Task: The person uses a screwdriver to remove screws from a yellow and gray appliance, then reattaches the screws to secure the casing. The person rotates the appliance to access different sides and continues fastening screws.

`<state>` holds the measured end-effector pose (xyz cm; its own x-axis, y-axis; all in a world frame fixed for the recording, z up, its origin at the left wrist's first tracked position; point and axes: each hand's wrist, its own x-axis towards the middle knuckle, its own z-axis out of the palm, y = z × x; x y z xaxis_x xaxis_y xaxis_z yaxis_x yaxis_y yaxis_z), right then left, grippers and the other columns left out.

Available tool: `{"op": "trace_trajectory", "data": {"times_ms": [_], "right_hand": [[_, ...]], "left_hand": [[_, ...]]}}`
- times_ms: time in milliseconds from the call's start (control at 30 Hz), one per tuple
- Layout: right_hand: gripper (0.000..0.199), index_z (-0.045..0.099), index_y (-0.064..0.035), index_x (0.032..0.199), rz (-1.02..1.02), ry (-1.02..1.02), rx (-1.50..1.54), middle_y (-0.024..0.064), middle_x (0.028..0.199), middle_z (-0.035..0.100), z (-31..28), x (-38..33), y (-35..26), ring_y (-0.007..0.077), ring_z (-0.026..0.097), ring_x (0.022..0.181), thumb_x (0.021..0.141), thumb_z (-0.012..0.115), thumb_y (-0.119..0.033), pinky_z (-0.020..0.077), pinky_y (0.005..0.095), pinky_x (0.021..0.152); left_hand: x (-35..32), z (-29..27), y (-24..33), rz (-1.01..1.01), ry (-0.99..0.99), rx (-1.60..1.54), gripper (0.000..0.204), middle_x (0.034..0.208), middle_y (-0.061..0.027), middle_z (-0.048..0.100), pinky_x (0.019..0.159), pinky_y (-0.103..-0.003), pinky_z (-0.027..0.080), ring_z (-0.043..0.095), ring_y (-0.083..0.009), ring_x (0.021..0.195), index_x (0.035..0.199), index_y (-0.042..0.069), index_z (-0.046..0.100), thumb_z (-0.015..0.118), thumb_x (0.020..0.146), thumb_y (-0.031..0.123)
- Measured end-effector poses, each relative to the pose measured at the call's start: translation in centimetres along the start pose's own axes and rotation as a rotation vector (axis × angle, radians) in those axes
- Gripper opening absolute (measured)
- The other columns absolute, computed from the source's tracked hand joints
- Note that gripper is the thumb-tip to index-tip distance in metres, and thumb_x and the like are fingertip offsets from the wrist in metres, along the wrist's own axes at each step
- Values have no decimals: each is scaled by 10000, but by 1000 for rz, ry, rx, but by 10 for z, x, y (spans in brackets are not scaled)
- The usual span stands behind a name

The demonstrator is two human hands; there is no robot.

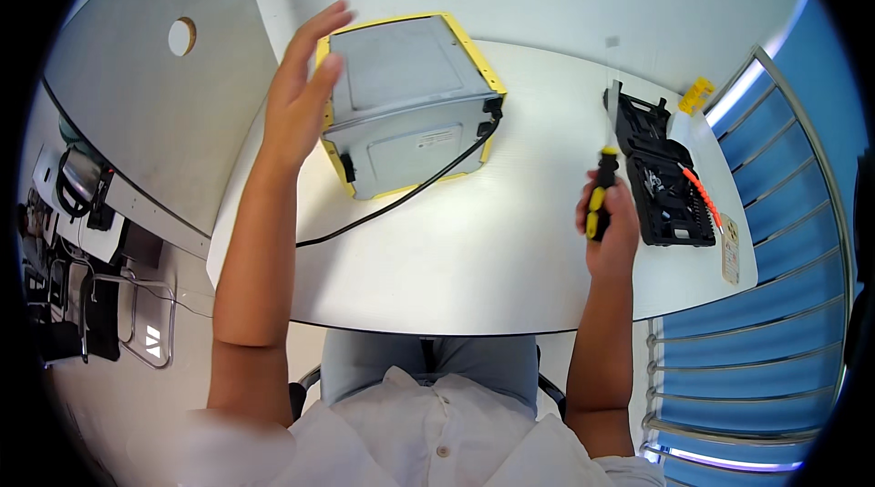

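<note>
A box-shaped appliance of grey metal with yellow edges sits on the white table. From its right side a black power cord runs down across the front toward my left forearm. My left hand is raised at the appliance's left edge, fingers apart and nothing in them; whether it touches the edge I cannot tell. In my right hand is a screwdriver with a black and yellow handle, its shaft pointing away from me. That hand is just left of an open black tool case.
An orange-handled tool lies across the case. Beside it is a phone at the table's right edge. A yellow object stands at the back right corner. Metal railing borders the right; a grey panel borders the left.
</note>
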<state>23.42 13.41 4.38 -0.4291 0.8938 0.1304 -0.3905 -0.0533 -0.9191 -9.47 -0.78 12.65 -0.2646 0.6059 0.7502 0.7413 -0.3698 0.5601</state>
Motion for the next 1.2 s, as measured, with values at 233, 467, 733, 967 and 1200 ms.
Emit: {"op": "trace_trajectory", "data": {"times_ms": [233,467,733,967,1200], "right_hand": [[322,538,0,1186,93,20,-479,17,762,564,-5,-56,18,53,474,610,875,531,-82,393,189,557],[397,530,-5,1237,155,-102,-502,55,867,588,1,-82,8,85,526,719,844,558,-61,445,240,670],[387,555,-1,1200,-239,-77,-845,114,902,596,14,-91,6,202,588,762,823,601,-74,477,307,705],[389,549,4,1199,-318,-54,-893,114,885,581,14,-87,6,205,590,740,821,608,-67,476,300,662],[391,551,-5,1197,-316,-37,-899,116,895,583,16,-88,10,203,593,743,818,621,-68,482,304,664]], "left_hand": [[16,97,52,171,-515,734,688,1504,-115,299,1093,-556,246,247,-387,1384,1409,192,398,659,806,395],[16,101,41,132,-622,746,732,1468,-121,360,1052,-517,331,369,-359,1324,1382,177,420,704,708,179],[24,92,40,98,-687,716,675,1473,-104,362,1063,-541,290,310,-321,1368,1332,204,474,702,697,223],[26,96,36,44,-698,641,610,1509,-114,291,1127,-570,164,218,-325,1409,1282,199,496,666,696,201],[25,97,38,50,-683,641,621,1504,-116,296,1125,-574,174,261,-338,1389,1280,196,496,660,681,207]]}}
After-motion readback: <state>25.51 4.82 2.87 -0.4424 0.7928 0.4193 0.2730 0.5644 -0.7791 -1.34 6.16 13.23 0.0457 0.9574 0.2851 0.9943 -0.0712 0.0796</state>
